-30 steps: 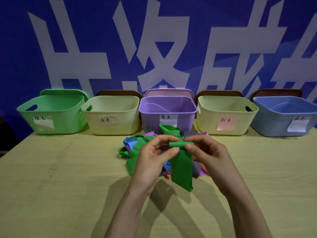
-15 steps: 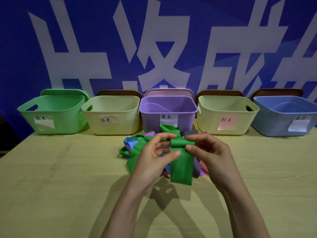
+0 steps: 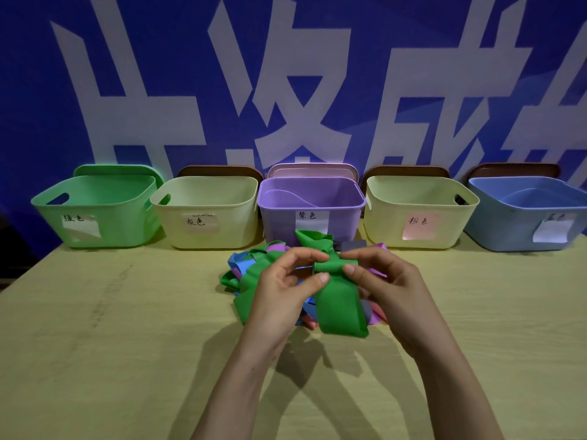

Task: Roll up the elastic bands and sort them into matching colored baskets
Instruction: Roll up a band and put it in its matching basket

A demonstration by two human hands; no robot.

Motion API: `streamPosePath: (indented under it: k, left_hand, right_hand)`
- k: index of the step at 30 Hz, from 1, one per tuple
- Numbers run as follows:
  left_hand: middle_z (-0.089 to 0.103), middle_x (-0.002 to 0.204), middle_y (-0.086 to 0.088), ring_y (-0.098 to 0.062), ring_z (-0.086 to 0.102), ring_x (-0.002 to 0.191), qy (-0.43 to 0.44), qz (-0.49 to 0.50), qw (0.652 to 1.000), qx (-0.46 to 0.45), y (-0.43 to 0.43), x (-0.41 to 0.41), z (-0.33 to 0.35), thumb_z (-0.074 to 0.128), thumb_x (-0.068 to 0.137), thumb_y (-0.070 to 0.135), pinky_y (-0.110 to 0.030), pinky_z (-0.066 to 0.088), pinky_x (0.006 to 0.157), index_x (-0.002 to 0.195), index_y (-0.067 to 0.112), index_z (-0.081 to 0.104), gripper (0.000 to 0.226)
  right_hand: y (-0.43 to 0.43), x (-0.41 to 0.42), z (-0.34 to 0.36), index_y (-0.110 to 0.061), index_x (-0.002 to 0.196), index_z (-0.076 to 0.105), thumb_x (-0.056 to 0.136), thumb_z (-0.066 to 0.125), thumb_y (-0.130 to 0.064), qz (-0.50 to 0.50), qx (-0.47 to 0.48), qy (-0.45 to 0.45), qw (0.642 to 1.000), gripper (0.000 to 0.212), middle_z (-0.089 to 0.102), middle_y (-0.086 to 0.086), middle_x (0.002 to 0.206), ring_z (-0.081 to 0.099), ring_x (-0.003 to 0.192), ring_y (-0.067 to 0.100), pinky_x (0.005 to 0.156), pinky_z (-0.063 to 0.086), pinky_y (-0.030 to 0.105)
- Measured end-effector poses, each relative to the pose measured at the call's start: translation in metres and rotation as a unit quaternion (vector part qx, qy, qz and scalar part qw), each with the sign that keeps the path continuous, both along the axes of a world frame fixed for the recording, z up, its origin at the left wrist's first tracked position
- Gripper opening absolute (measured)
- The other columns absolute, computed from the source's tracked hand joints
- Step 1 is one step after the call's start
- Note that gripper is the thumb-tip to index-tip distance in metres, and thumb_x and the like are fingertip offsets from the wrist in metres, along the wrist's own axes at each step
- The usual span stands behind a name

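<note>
Your left hand (image 3: 279,290) and right hand (image 3: 387,287) are raised just above the table (image 3: 127,328), in front of the row of baskets. Both hold one green band (image 3: 340,303).

1. Left hand: thumb and forefinger are curled and pinch the left end of the small roll formed at the top of the band. The other fingers are loosely bent behind it.
2. Right hand: thumb and forefinger pinch the right end of the same roll. The remaining fingers are curled underneath.
3. Green band: the top edge is rolled into a short tube between your fingertips. The unrolled length hangs down flat towards you.

The pile of bands (image 3: 244,268), in green, blue, purple, pink and grey, lies on the table directly behind and under your hands.

Five baskets stand along the far edge, left to right: green basket (image 3: 95,217), left cream basket (image 3: 206,214), purple basket (image 3: 286,217), right cream basket (image 3: 419,214), blue basket (image 3: 521,217). Each carries a paper label on its front wall.
</note>
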State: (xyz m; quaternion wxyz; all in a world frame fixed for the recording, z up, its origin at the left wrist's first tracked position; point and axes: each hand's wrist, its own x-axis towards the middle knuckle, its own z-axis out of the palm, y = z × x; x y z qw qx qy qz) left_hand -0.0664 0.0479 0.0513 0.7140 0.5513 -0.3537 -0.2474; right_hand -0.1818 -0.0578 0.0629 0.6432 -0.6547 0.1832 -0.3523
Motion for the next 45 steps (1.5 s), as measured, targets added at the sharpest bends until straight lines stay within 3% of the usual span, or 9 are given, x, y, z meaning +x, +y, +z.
streamPosePath:
  k: [5, 12, 18, 22, 27, 33, 40, 43, 45]
  left_hand:
    - [0.072, 0.091, -0.003, -0.020, 0.069, 0.082, 0.052, -0.016, 0.999, -0.001, -0.001, 0.000, 0.000, 0.066, 0.083, -0.003, -0.035, 0.057, 0.065, 0.110, 0.014, 0.058, 0.033]
    - [0.072, 0.085, -0.006, -0.026, 0.070, 0.084, 0.067, -0.013, 0.997, 0.022, -0.002, 0.002, -0.001, 0.068, 0.082, -0.001, -0.052, 0.050, 0.081, 0.104, 0.013, 0.059, 0.027]
    - [0.072, 0.093, -0.012, -0.049, 0.066, 0.085, 0.081, 0.004, 0.996, 0.020, 0.002, -0.002, 0.007, 0.079, 0.074, 0.027, -0.077, 0.043, 0.059, 0.097, 0.014, 0.063, 0.031]
    - [0.073, 0.087, -0.009, -0.048, 0.066, 0.083, 0.086, 0.024, 0.996, 0.012, 0.003, -0.004, 0.011, 0.072, 0.068, 0.030, -0.077, 0.043, 0.058, 0.088, 0.012, 0.063, 0.029]
    - [0.074, 0.082, -0.009, -0.031, 0.068, 0.071, 0.083, 0.047, 0.995, 0.006, 0.002, -0.007, 0.014, 0.069, 0.068, 0.029, -0.065, 0.049, 0.069, 0.082, 0.013, 0.061, 0.022]
    - [0.073, 0.080, -0.008, -0.039, 0.065, 0.069, 0.090, 0.054, 0.994, -0.001, 0.000, -0.009, 0.013, 0.067, 0.069, 0.028, -0.076, 0.042, 0.057, 0.087, 0.012, 0.059, 0.025]
    - [0.072, 0.086, -0.008, -0.042, 0.067, 0.077, 0.090, 0.019, 0.996, 0.004, 0.001, -0.006, 0.006, 0.074, 0.072, 0.022, -0.078, 0.041, 0.057, 0.090, 0.017, 0.065, 0.021]
    - [0.071, 0.090, -0.012, -0.044, 0.065, 0.084, 0.059, -0.003, 0.998, 0.032, 0.000, -0.006, 0.006, 0.079, 0.073, 0.026, -0.073, 0.042, 0.059, 0.094, 0.025, 0.067, 0.024]
    - [0.073, 0.091, -0.011, -0.030, 0.069, 0.084, 0.056, -0.022, 0.997, 0.052, -0.001, -0.007, 0.004, 0.078, 0.075, 0.023, -0.056, 0.052, 0.066, 0.104, 0.022, 0.063, 0.033]
  right_hand:
    - [0.000, 0.002, -0.002, -0.003, 0.098, 0.069, 0.084, 0.064, -0.001, -0.013, 0.008, -0.024, 1.000, 0.015, 0.073, 0.001, 0.086, 0.066, 0.082, 0.012, 0.065, 0.054, 0.021]
    - [0.002, 0.003, 0.002, -0.006, 0.090, 0.070, 0.073, 0.067, 0.009, -0.017, 0.025, -0.048, 0.998, 0.022, 0.075, 0.000, 0.084, 0.070, 0.083, 0.011, 0.080, 0.057, 0.027]
    - [0.000, 0.002, 0.001, -0.010, 0.083, 0.070, 0.070, 0.069, 0.016, -0.038, -0.033, -0.032, 0.998, 0.029, 0.075, -0.002, 0.082, 0.069, 0.081, 0.008, 0.080, 0.056, 0.022]
    - [0.002, 0.003, 0.001, -0.011, 0.085, 0.071, 0.071, 0.070, 0.016, -0.037, -0.044, -0.025, 0.998, 0.031, 0.075, -0.003, 0.085, 0.070, 0.082, 0.008, 0.077, 0.055, 0.019]
    - [0.004, -0.001, 0.002, -0.016, 0.116, 0.059, 0.074, 0.072, 0.004, -0.006, 0.014, -0.011, 1.000, 0.049, 0.068, 0.008, 0.094, 0.071, 0.081, 0.013, 0.069, 0.056, 0.020]
    - [0.001, 0.000, -0.002, -0.002, 0.106, 0.061, 0.075, 0.070, 0.010, 0.033, 0.004, 0.050, 0.998, 0.034, 0.060, -0.008, 0.063, 0.065, 0.063, 0.005, 0.061, 0.055, 0.019]
    - [-0.001, -0.003, 0.003, -0.007, 0.104, 0.064, 0.080, 0.068, -0.012, 0.036, -0.001, 0.039, 0.999, 0.026, 0.060, 0.005, 0.069, 0.059, 0.062, 0.005, 0.058, 0.051, 0.018]
    - [0.000, -0.001, 0.003, -0.009, 0.098, 0.068, 0.074, 0.066, -0.029, 0.027, -0.005, 0.037, 0.999, 0.031, 0.070, 0.016, 0.087, 0.066, 0.084, 0.019, 0.077, 0.056, 0.036]
    - [0.000, 0.000, 0.003, -0.009, 0.096, 0.068, 0.074, 0.065, -0.030, 0.019, 0.009, 0.023, 1.000, 0.030, 0.071, 0.012, 0.089, 0.065, 0.088, 0.021, 0.082, 0.053, 0.043]
